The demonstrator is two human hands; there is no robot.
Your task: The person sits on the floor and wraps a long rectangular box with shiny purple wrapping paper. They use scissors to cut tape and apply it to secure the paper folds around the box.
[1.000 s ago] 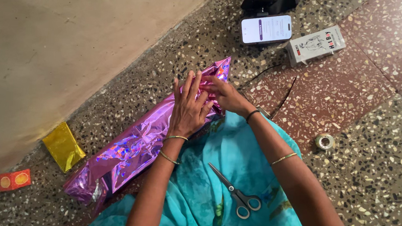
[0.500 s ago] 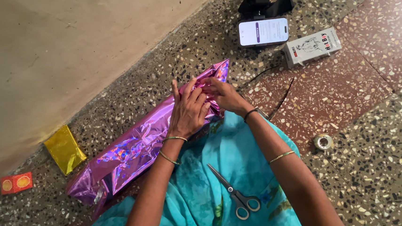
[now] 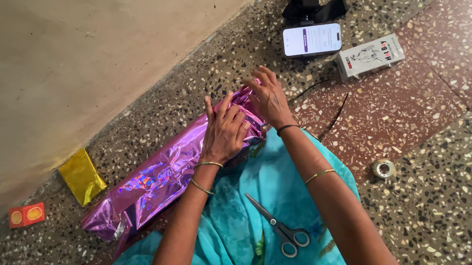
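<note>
A long parcel (image 3: 160, 182) wrapped in shiny purple foil lies slantwise on the speckled floor (image 3: 435, 207), one end near the person's lap, the other reaching up toward a phone (image 3: 311, 39). The left hand (image 3: 224, 133) lies flat on the parcel's upper part, fingers (image 3: 227, 108) straight and slightly spread, palm down; it grips nothing and seems to pin the foil so the wrap does not spring open. The right hand (image 3: 269, 99) sits at the parcel's far end, fingers bent over the foil there, apparently pressing a fold down against the end; whether any foil is pinched between the fingertips cannot be told, since the back of the hand hides them. So the parcel lies under both hands: its body beneath the left palm, its top end tucked under the right fingers, and the crumpled lower end sticks out free near the turquoise cloth (image 3: 240, 227) of the lap. Scissors (image 3: 280, 227) rest shut on that cloth, just beside the right forearm, within easy reach. A tape roll (image 3: 383, 169) sits on the floor to the right, well apart from the hands. Beyond the phone lie a black strap (image 3: 311, 2) and a white box (image 3: 370, 55). By the wall (image 3: 76, 44) on the left are a gold foil packet (image 3: 82, 175) and a small red-orange packet (image 3: 27, 215), both clear of the parcel.
</note>
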